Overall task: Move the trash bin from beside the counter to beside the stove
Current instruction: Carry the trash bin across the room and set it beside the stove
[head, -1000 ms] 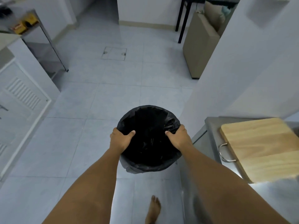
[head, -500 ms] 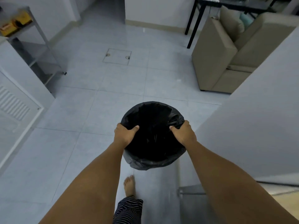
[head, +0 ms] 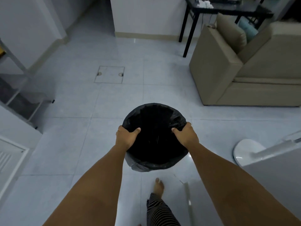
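The tiled floor [head: 81,144] fills most of the frame. At the upper right stands a beige sofa [head: 236,75] with a dark table [head: 228,8] behind it, and at the left edge a metal shelf rack [head: 21,88]. At the right edge, low in the frame, there is a white round base [head: 246,150] of some appliance.

In the centre is the trash bin [head: 154,136], lined with a black bag [head: 146,165]. It appears lifted off the floor, carried in front of the body. The left hand [head: 126,138] and the right hand [head: 186,136] grip the rim on opposite sides, thumbs inside and fingers closed over the outside; I judge this keeps the bin level and the bag from slipping. A bare foot [head: 158,186] steps forward below. No stove is visible.
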A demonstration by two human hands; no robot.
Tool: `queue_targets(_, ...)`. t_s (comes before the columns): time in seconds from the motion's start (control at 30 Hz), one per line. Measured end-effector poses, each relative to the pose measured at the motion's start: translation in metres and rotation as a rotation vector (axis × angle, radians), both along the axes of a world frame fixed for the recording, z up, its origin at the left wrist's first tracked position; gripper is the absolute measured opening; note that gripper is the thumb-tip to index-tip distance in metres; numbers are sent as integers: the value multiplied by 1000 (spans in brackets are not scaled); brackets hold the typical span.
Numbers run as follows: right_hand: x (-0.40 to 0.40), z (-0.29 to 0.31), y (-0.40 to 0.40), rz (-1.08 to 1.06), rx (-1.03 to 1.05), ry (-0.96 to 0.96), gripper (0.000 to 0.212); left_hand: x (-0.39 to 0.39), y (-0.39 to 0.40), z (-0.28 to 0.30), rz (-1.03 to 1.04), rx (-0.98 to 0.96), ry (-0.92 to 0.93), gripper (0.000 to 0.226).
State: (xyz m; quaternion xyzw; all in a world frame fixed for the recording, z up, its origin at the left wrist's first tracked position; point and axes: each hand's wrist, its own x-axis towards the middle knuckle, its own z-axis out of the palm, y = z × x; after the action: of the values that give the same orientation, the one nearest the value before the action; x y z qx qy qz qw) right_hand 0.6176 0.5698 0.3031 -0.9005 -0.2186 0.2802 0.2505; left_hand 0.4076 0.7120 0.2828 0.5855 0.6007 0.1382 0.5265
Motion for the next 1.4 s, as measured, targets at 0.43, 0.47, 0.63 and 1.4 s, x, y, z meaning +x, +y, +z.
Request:
queue_targets(0.43,204,20,201,26,-8,6,76,202,200,19,39,-16,-22,99)
queue_targets(0.47,218,22,215,30,-2,5,76,217,215,20,38,-13,-27,99)
queue_targets(0.63,289,23,287,18,14,7,72,290,289,22,37,-1,-17,98)
queue_targets(1.4,572,19,614,58,60,36,66,562,601,16,64,25,42,100)
